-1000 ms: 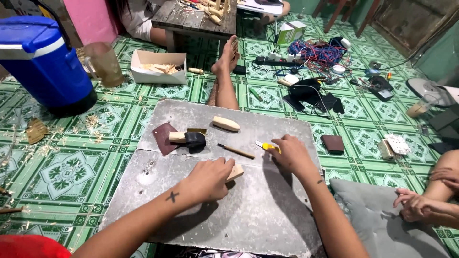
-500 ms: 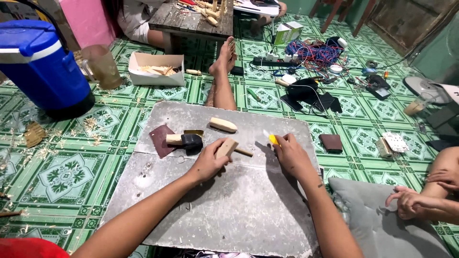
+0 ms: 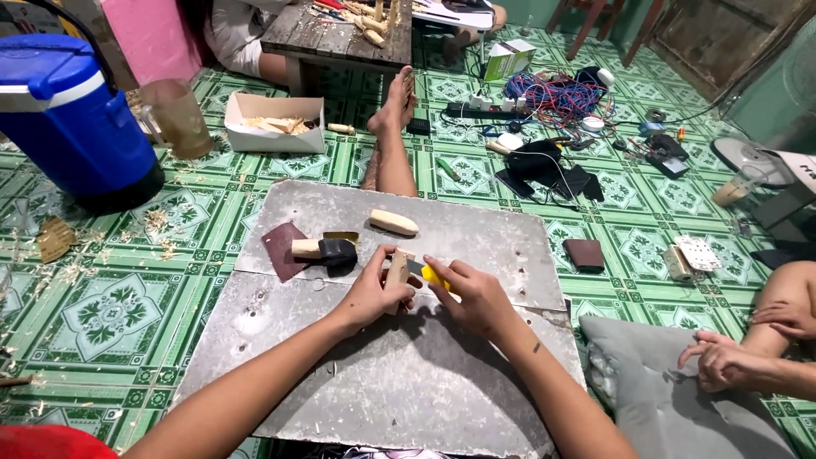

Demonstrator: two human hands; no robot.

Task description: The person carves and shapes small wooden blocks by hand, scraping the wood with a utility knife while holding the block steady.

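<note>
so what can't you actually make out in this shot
- Head view: the yellow-handled tool in the right hand; its tip is hidden behind the wooden piece held by the left hand.
- Small items on the low wooden table: too small, cut by the top edge.

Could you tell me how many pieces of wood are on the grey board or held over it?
3: one in the left hand, a rounded piece at the far edge, one stick under dark sandpaper. Others may be hidden.

Knife blade (image 3: 414,267) — hidden behind wood block (image 3: 396,270)
</note>
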